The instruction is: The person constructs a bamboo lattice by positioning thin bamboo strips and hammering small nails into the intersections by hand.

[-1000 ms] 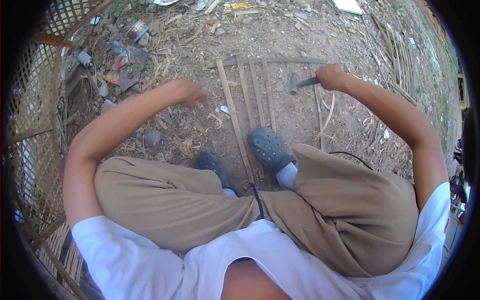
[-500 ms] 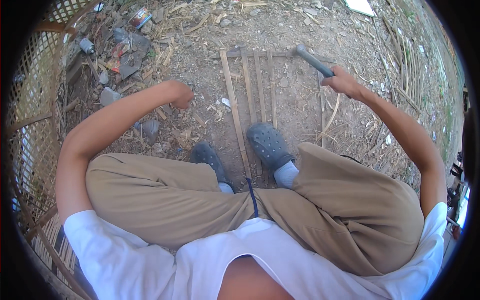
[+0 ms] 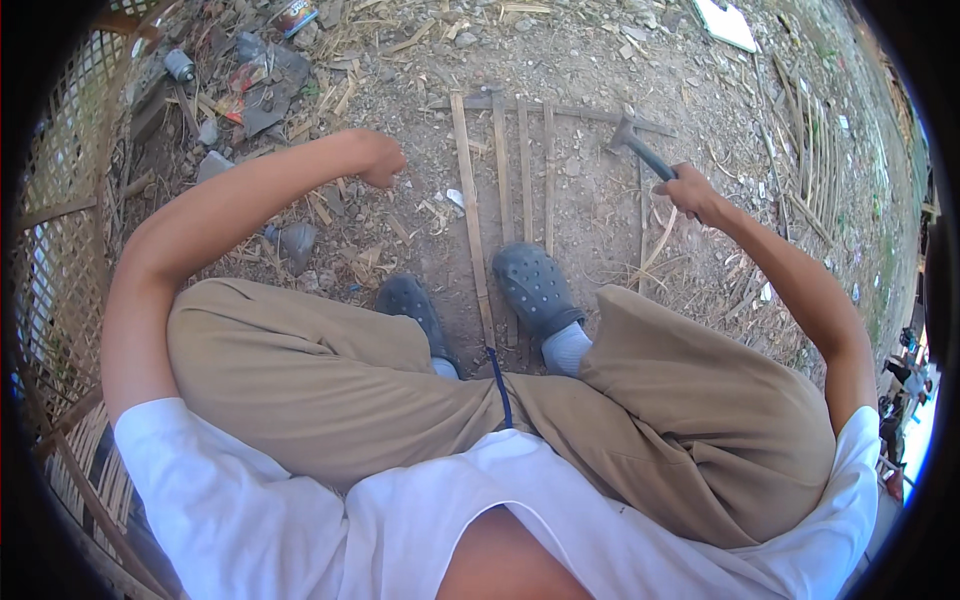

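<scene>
My right hand [image 3: 690, 192] grips the dark handle of a hammer [image 3: 636, 146], whose head is over the far right end of a frame of thin bamboo slats [image 3: 503, 170] lying on the dirt. Several upright slats meet a cross slat at the far end. My left hand [image 3: 378, 158] is curled into a fist on the ground left of the slats, among wood chips; I cannot see anything in it. My two grey clogs [image 3: 533, 283] rest on the near ends of the slats.
A woven bamboo lattice panel [image 3: 60, 230] stands along the left. Cans, scraps and stones [image 3: 250, 90] litter the dirt at the far left. More bamboo strips [image 3: 815, 150] lie at the right, and a white sheet [image 3: 728, 22] at the top.
My right hand has brought the hammer down from its raised position toward the cross slat. My left fist stays in about the same spot on the ground.
</scene>
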{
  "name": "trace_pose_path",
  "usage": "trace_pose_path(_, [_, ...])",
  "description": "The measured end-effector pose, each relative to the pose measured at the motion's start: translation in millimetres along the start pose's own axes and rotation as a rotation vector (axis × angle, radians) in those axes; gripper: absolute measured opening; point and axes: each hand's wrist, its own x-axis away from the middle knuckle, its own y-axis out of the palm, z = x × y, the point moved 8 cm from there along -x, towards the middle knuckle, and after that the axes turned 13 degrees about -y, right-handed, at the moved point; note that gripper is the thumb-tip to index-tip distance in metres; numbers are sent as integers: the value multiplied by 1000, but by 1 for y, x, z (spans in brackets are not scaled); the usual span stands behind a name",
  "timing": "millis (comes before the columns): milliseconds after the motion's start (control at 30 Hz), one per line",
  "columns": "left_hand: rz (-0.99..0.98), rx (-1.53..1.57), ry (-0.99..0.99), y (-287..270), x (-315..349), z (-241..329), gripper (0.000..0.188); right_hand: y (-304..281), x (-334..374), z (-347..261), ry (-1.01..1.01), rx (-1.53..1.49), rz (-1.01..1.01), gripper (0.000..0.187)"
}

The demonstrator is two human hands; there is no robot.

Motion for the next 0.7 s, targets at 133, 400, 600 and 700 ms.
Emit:
trace_pose_path(133, [-17,9,-18,5,0,-1,36,-16,-1,-23,-393,271,183,26])
trace_pose_path(400, [-77,-21,-43,-6,5,4,35,67,17,44,-225,294,-301,22])
trace_pose_path(600, [-70,30,-58,-1,9,-1,35,34,19,-10,-385,437,-184,27])
trace_pose_path(700, [-83,10,-57,-2,8,-3,34,6,28,-43,-453,306,-21,29])
